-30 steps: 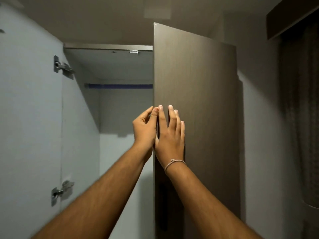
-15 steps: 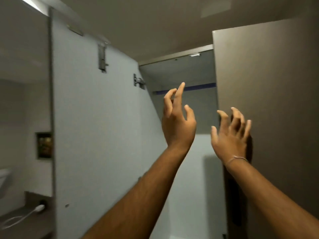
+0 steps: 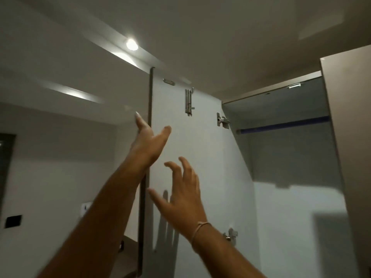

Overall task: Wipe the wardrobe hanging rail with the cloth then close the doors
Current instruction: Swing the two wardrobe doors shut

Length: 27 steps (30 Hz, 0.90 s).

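from the head camera: straddles the free edge of the open left wardrobe door with the left hand, fingers straight behind the panel and thumb splayed over its pale inner face, with no curl round it. holds nothing in the right hand, raised just in front of that same inner face, fingers spread wide and loosely bent, thin bracelet at the wrist. shows the blue hanging rail high inside the wardrobe to the right, past the upper hinge and beside the right door, standing ajar.
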Available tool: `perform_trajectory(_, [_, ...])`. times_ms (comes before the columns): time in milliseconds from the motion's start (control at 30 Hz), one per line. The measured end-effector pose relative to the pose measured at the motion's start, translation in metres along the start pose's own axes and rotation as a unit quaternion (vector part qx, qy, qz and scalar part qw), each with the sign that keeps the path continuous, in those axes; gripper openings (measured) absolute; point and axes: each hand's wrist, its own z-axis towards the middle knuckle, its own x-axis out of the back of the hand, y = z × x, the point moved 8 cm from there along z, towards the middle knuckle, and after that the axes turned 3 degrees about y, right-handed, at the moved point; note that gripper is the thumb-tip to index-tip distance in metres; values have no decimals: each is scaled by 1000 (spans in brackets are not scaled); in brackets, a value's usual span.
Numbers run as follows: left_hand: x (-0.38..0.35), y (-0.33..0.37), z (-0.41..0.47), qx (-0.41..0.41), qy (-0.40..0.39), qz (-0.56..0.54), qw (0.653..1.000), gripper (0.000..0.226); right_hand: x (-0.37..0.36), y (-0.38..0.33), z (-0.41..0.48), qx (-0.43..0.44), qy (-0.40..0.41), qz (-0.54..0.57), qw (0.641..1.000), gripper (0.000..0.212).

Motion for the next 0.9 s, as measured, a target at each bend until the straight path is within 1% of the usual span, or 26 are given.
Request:
perform_trajectory(33, [0,-6,3,27,-33,-24,999,103,-16,-5,2,-5,-6,10,1000,75])
perform_trajectory(100, [5,-12,7,39,-39,-16,998,92,-42,-10,7,-23,-22,12,999,79])
perform_trajectory(167, [13,-16,10,35,-16,-15,999,76,-58,-10,10,-33,-25,-16,999,79])
perform_trajectory(233, [18,-16,12,4,8,-20,1000,53,-59,-8,10,-27,9,-35,999,73])
perform_trajectory(267, [20,-16,10,-13,22,-23,999,46,-56,-7,8,-20,29,-40,999,70])
perform_trajectory(367, [24,-18,4,-39,79,-46,995,36,-42,-7,3,1,60,-46,997,69])
perform_trajectory(433, [22,-17,-2,-52,110,-88,989,30,-26,-8,0,9,71,-43,997,69])
perform_trajectory(533, [12,-1,-17,-97,132,-131,978,27,9,-11,-8,27,90,-40,995,67])
perform_trajectory(633, [-9,23,-35,-155,132,-150,967,29,51,-4,-21,24,103,-29,994,63])
perform_trajectory(700, [-28,38,-49,-182,128,-159,962,32,78,4,-32,22,111,-41,993,59])
perform_trajectory(833, [-72,65,-80,-235,94,-175,952,37,132,22,-50,27,160,-83,983,52])
perform_trajectory(900, [-97,77,-95,-268,67,-155,949,37,159,36,-59,28,196,-127,972,47])
